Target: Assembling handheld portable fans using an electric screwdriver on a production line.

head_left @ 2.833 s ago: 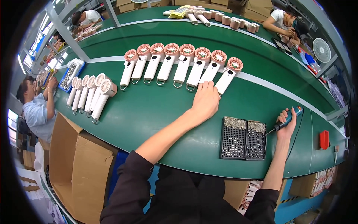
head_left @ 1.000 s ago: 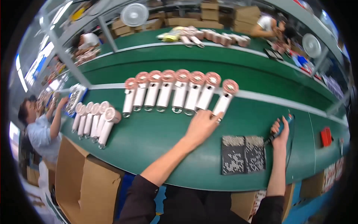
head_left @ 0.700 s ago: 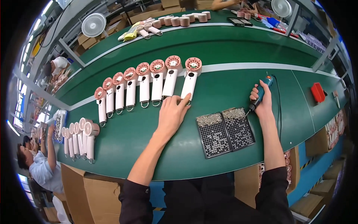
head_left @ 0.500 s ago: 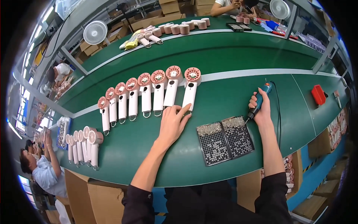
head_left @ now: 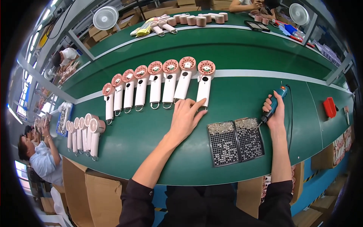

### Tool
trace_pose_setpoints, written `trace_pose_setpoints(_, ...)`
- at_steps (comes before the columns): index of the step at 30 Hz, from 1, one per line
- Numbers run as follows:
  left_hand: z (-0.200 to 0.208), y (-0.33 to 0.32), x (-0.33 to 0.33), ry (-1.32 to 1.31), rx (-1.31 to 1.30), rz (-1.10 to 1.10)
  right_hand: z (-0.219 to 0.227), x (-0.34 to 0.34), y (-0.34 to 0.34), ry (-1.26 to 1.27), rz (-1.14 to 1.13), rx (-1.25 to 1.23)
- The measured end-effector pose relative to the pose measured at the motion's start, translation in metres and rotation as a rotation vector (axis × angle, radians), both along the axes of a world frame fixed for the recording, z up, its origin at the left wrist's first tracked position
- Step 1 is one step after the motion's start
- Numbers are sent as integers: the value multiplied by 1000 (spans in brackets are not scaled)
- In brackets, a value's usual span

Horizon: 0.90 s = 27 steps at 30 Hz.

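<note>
My left hand [head_left: 184,116] has its thumb and index finger closed on the lower end of a white handheld fan [head_left: 204,89], the rightmost of a row. This fan lies on the green bench, its round pink head away from me and its inner slots exposed. Wrapped in my right hand [head_left: 276,110] is a teal-and-black electric screwdriver [head_left: 280,93], its cord running down past my wrist. The bit points down at the upper right edge of a black screw tray [head_left: 247,142]. A second screw tray [head_left: 223,145] adjoins it; both hold loose screws and rows of small holes.
Several opened handheld fans [head_left: 155,89] continue the row leftward. More fans [head_left: 92,140] stand clustered near the left edge, by a blue bin [head_left: 64,118]. At right lie a red container [head_left: 329,107] and a brush-like tool [head_left: 346,113]. A person [head_left: 45,159] works at left; cardboard boxes [head_left: 102,198] sit below.
The whole view has shifted, with the bench contents appearing further right and slightly higher. Both hands keep nearly the same places relative to the fan and tray; the bit stays at the tray's edge.
</note>
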State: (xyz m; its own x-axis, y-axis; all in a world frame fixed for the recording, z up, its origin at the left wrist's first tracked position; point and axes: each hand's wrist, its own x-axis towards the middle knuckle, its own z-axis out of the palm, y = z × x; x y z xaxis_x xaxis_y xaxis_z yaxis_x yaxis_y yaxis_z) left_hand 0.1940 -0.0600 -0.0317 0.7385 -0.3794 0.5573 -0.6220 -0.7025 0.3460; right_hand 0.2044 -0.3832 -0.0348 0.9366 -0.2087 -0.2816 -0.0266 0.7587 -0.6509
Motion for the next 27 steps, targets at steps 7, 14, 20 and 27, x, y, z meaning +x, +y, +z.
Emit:
trace_pose_setpoints(7,-4,2,1,10,-15,6,2,1,6,21,-18,28)
trace_pose_setpoints(14,-5,3,0,82,3,-3,-4,1,3,21,-3,-12)
trace_pose_setpoints(20,-5,0,1,19,38,0,0,3,3,18,-7,-10)
trace_pose_setpoints(27,-8,1,2,58,-31,-1,3,0,8,28,-19,-15)
